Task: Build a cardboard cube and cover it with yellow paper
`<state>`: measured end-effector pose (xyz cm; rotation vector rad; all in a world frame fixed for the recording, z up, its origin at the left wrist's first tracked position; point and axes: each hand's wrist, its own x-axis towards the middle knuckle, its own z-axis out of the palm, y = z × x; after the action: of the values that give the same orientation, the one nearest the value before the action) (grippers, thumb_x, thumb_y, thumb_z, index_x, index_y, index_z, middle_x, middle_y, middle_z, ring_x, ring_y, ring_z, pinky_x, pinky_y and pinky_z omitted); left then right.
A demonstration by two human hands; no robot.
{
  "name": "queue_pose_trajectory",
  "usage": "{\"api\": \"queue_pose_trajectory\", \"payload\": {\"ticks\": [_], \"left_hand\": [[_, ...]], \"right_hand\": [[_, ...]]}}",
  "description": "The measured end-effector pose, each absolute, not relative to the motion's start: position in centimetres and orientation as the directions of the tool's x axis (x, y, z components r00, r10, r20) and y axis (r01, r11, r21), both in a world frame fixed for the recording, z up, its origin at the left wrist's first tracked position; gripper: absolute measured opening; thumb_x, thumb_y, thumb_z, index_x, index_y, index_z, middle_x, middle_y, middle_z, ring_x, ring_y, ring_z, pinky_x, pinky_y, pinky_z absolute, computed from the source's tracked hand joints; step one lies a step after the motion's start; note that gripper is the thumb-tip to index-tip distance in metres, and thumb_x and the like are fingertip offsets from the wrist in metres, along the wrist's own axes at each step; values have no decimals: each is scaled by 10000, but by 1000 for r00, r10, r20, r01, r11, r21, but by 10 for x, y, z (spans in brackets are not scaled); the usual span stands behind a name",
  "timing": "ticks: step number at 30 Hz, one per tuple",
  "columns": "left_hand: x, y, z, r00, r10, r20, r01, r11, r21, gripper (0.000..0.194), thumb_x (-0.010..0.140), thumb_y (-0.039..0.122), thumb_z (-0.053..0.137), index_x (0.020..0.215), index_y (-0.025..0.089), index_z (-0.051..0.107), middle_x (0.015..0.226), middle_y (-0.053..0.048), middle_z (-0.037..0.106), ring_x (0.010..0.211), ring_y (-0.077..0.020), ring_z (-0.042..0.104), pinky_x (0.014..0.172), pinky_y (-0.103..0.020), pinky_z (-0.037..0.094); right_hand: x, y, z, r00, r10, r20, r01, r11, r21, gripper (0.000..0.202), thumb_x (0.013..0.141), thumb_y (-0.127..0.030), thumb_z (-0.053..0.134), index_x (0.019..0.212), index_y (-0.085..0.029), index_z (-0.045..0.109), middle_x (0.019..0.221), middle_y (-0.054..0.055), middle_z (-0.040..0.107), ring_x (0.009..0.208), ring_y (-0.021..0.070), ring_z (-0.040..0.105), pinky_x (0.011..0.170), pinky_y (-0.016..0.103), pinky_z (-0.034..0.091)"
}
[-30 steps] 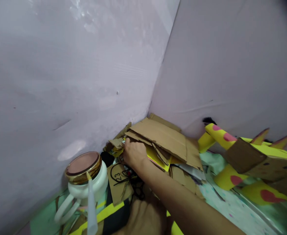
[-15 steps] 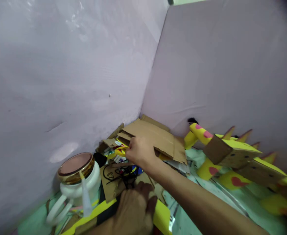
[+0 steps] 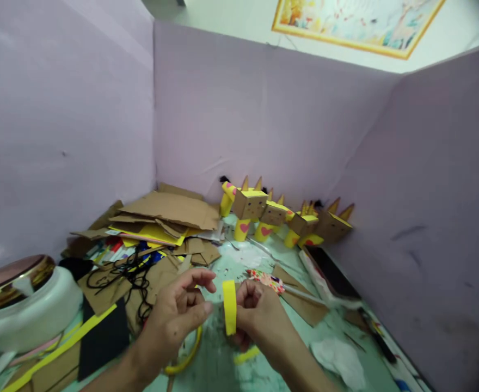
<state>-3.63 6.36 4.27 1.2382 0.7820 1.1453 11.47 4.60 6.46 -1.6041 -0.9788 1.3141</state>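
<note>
A short yellow strip (image 3: 230, 307) stands upright between the fingertips of my right hand (image 3: 262, 310), just left of the thumb. My left hand (image 3: 182, 316) is beside it with fingers curled apart and nothing between them; a small gap separates it from the strip. Below my left hand lies a yellow ring-shaped item (image 3: 188, 359), partly hidden by the hand. Another small yellow piece (image 3: 246, 355) is on the green table (image 3: 219, 375) under my right hand.
Stacked cardboard (image 3: 170, 209), black cords (image 3: 137, 277) and a white mug (image 3: 47, 321) are at the left. Yellow cardboard figures (image 3: 251, 204) line the back. A dark tray (image 3: 331, 272), patterned item (image 3: 266, 280) and crumpled tissue (image 3: 339, 362) are at the right.
The view has swung right. My right hand has come back from the cardboard pile and now holds the yellow strip. My left hand has opened, away from the yellow piece near it.
</note>
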Motion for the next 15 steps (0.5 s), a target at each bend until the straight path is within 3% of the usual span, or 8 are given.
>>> {"api": "queue_pose_trajectory", "payload": {"ticks": [3, 7, 10, 15], "left_hand": [[-18, 45, 47, 366, 919, 145, -172, -86, 981, 335, 674, 299, 713, 978, 167, 665, 794, -25, 626, 506, -66, 457, 451, -167, 370], [3, 26, 50, 330, 928, 174, -38, -171, 985, 136, 667, 266, 645, 659, 135, 680, 602, -25, 623, 545, -117, 544, 498, -190, 435], [10, 22, 45, 222, 973, 61, -24, -57, 998, 127, 620, 267, 599, 580, 148, 618, 409, 49, 499, 349, -61, 406, 348, -151, 318], [15, 21, 33, 183, 968, -171, 43, 166, 985, 131, 573, 298, 572, 572, 170, 544, 311, 79, 448, 239, -53, 340, 266, -139, 239]], "right_hand": [[127, 21, 54, 56, 937, -343, -16, -343, -939, 230, 512, -209, 672, 576, -206, 451, 339, -83, 512, 274, 77, 447, 265, 158, 346], [150, 0, 39, -96, 946, -311, -50, -316, -947, 320, 535, -384, 745, 640, -165, 535, 450, -39, 578, 329, 78, 483, 333, 187, 398], [167, -7, 28, -148, 974, -174, -58, -184, -981, 424, 640, -541, 689, 715, -129, 622, 594, 1, 615, 430, 76, 517, 435, 206, 424], [175, -15, 19, -201, 980, -8, 25, -3, -1000, 414, 576, -433, 819, 846, -143, 697, 669, -11, 584, 541, 81, 494, 520, 210, 384]]}}
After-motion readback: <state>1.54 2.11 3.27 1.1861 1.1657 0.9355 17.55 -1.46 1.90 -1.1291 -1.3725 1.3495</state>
